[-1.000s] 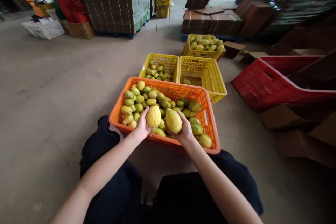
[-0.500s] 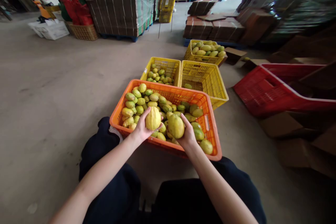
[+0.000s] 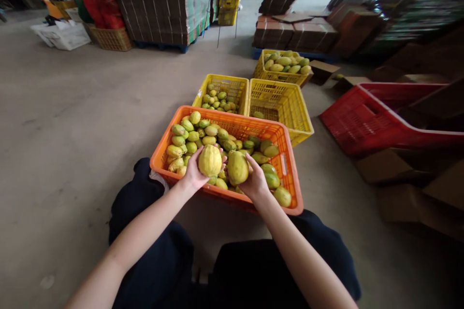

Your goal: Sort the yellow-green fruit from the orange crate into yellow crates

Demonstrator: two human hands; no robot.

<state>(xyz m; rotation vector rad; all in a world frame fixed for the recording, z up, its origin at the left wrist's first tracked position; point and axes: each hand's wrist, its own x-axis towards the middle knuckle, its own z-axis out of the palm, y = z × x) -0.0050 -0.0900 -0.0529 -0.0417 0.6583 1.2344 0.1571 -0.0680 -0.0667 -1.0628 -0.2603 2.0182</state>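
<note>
The loose, softly creased trousers (image 3: 152, 253) are dark navy, almost black; forearms (image 3: 152, 224) and hands (image 3: 195, 173) are bare.

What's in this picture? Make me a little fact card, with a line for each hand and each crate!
Left grip: holding a yellow fruit
Right grip: holding a greenish-yellow fruit
Orange crate: below the held fruits, with many yellow and green fruits inside
Left yellow crate: just behind the orange one, some small fruits inside
Right yellow crate: beside it, one fruit showing
Back yellow crate: heaped with fruits
Red crate: off to the right, near cardboard boxes
</note>
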